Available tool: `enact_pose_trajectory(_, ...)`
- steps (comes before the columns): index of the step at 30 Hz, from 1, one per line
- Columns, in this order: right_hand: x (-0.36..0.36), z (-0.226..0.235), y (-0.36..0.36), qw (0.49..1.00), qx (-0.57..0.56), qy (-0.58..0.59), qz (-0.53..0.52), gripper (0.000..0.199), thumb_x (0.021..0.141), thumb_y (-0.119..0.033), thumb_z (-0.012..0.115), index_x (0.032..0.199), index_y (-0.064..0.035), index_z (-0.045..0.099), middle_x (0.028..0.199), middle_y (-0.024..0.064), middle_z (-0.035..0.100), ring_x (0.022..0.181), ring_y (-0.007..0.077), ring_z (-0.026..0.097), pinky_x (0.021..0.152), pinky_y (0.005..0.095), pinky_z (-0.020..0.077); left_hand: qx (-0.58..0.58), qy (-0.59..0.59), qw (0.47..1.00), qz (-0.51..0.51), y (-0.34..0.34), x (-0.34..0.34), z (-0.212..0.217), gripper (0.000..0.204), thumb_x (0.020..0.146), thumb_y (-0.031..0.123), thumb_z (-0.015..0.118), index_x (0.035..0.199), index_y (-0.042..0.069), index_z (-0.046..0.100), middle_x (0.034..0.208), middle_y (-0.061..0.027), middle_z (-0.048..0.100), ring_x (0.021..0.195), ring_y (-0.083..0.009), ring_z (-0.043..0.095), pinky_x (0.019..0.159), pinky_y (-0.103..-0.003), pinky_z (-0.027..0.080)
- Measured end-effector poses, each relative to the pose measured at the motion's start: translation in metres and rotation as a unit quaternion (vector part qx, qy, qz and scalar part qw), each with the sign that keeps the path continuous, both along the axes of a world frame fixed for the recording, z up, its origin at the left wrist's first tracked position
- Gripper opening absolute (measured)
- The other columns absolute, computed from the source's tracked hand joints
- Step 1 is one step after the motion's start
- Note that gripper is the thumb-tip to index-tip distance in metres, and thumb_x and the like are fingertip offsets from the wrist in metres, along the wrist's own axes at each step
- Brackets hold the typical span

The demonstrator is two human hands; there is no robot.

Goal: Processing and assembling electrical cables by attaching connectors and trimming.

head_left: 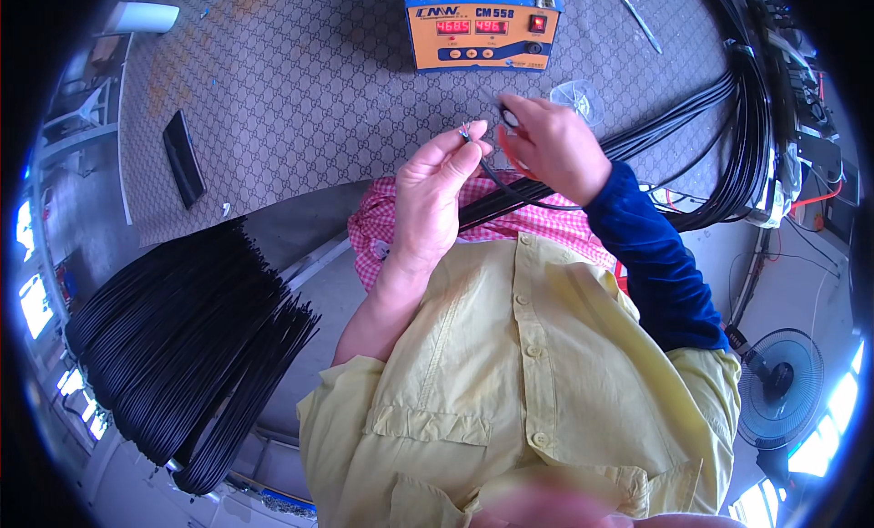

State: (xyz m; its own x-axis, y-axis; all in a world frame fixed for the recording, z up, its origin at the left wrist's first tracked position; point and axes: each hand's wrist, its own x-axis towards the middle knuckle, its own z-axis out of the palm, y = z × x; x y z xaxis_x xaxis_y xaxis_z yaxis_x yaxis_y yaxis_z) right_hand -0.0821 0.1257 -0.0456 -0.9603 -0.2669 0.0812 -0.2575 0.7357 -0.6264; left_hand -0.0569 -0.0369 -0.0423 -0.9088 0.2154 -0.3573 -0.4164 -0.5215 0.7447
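Left hand (428,196) pinched bared tip of thin black cable (496,184) between thumb and forefinger. Right hand (551,146), just right of it, closed on small dark part; fingers curled. Cable ran right into black bundle (719,137) looping at far right. Orange-and-blue box with red displays (482,27) sat far centre on patterned mat (273,91). Cut black cable lengths (182,337) were heaped near left. Fan (778,382) stood near right.

A single fisheye view from the person's head looks steeply down over the chest onto the desk (273,82). The yellow shirt (528,382) fills the lower middle, very near the lens. Straight edges bend toward the dark round rim, and the floor shows at both sides
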Motion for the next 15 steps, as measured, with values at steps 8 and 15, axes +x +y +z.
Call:
enact_pose_trajectory(8,0.010,0.018,0.001,0.980,-0.158,-0.101,0.063,0.022,0.079,-0.013,0.053,0.096,0.0018,0.052,0.074,0.0160,0.059,0.068,0.0307,0.057,0.060,0.0353,0.0453,0.052,0.004,0.998,-0.034,-0.003,0.002,0.004,0.025,0.084,0.008,0.052,0.107,-0.001,0.053,0.087,-0.0041,0.057,0.070,-0.0083,0.050,0.067,-0.021,0.044)
enact_pose_trajectory(15,0.093,0.020,0.120,0.918,-0.062,-0.373,0.118,0.017,0.080,-0.013,0.053,0.073,0.0018,0.056,0.062,0.0102,0.055,0.058,0.0185,0.054,0.056,0.0296,0.0412,-0.079,0.046,0.978,-0.187,0.023,0.023,-0.004,0.032,0.078,0.004,0.060,0.109,-0.002,0.051,0.089,-0.0062,0.058,0.078,-0.0089,0.055,0.071,-0.021,0.046)
